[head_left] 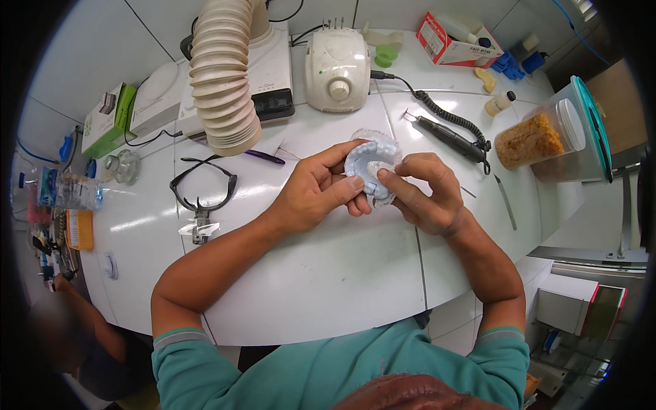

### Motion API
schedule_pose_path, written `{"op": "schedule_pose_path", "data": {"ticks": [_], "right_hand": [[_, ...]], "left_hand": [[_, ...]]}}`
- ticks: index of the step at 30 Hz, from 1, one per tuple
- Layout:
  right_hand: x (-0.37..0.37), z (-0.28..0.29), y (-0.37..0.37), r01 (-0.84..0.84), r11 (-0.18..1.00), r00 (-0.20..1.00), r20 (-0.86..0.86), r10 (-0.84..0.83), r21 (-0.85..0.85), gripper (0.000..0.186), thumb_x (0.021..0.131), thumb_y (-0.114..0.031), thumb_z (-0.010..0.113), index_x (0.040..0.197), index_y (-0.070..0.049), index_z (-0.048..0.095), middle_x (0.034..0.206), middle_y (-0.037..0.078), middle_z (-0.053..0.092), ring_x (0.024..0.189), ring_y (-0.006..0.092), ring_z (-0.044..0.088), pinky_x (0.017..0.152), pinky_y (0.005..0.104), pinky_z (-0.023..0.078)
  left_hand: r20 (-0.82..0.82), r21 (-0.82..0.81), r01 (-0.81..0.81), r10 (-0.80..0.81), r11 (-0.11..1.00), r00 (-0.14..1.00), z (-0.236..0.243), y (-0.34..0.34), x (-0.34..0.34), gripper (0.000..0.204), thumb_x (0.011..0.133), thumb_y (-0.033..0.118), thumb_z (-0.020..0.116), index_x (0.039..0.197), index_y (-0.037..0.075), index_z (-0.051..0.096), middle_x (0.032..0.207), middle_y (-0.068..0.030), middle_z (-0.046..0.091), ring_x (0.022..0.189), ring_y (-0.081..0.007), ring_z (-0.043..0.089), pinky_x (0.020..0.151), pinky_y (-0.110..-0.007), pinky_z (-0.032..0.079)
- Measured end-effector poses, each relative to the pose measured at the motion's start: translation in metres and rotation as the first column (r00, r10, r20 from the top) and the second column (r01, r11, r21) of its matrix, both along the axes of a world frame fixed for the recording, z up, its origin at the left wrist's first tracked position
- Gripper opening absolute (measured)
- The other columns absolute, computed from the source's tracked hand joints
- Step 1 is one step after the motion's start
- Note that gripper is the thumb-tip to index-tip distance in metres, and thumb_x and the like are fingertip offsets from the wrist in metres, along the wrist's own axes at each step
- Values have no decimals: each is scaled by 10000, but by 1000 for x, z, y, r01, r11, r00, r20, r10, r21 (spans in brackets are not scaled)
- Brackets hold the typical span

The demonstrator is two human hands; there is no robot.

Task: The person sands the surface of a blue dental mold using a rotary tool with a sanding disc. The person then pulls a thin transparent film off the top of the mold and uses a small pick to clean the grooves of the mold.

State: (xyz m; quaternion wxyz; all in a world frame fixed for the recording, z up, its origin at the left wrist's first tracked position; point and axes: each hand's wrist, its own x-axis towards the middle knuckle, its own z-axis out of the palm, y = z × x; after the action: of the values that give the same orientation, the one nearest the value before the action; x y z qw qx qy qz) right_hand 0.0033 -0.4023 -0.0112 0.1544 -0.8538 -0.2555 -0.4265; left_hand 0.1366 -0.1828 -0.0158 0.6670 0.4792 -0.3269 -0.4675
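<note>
Above the middle of the table my left hand (316, 183) is closed around a pale blue dental cast (358, 160), its thumb on the near side and its fingers behind and below. My right hand (433, 194) is closed at the cast's right side, thumb and forefinger pinching a small whitish, rough-looking piece (380, 167) against the inside of the arch. Whether that piece is loose or attached cannot be told. Behind the cast shows clear, rough-edged material (391, 145), partly hidden by the cast and fingers.
Left lie black-framed glasses (203, 183); above hangs a ribbed suction hose (222, 75). A white control unit (337, 72) stands behind; its corded handpiece (447, 135) lies right, near a slim metal knife (506, 201) and a jar of orange-brown granules (536, 137). Another person (89, 335) sits lower left.
</note>
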Motion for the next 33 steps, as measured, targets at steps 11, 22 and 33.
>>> {"op": "schedule_pose_path", "data": {"ticks": [11,22,33], "right_hand": [[-3,3,0,-13,994,1000,3,13,-106,401,656,-41,840,1044,58,817,897,88,651,795,230,674,623,348,579],[-5,-3,0,-44,997,992,-117,52,68,517,613,-104,953,1101,11,830,873,47,628,742,209,641,582,314,536],[-16,-2,2,15,973,986,-165,24,230,430,731,-154,972,1129,-48,847,1079,84,575,835,172,621,664,301,547]], "left_hand": [[-86,47,12,-8,999,996,-1,2,-7,632,1088,118,626,1662,-51,423,1145,-124,739,866,-134,742,756,-254,614],[-135,24,6,-3,1000,991,-2,-1,-8,619,1084,120,642,1646,-59,455,1134,-124,750,873,-124,742,775,-249,625],[-149,-66,-2,-8,998,989,-1,3,-20,696,1068,34,649,1686,-68,346,1268,-171,717,960,-176,757,879,-335,652]]}}
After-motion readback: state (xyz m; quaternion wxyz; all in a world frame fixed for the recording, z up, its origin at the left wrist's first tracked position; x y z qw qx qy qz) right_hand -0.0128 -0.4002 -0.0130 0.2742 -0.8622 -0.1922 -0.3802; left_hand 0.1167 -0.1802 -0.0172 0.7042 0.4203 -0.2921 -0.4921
